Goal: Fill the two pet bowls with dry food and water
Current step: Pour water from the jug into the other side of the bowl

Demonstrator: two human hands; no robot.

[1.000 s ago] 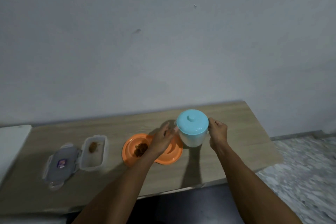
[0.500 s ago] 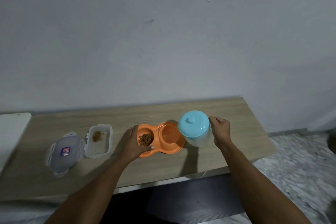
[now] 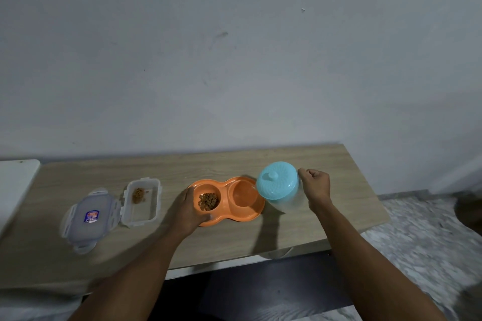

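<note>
The food bowl (image 3: 208, 185) is filled, left grip (image 3: 186, 210) holding its rim — the water bowl (image 3: 243, 197) looks dry, right grip (image 3: 317, 185) clenching the tilted jug (image 3: 277, 186).

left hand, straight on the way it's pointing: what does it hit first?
The left hand holds the left end of the orange double bowl, so that is first. Beyond it, the line runs up-right over the kibble toward the jug in the right hand, though depth is unclear.
</note>
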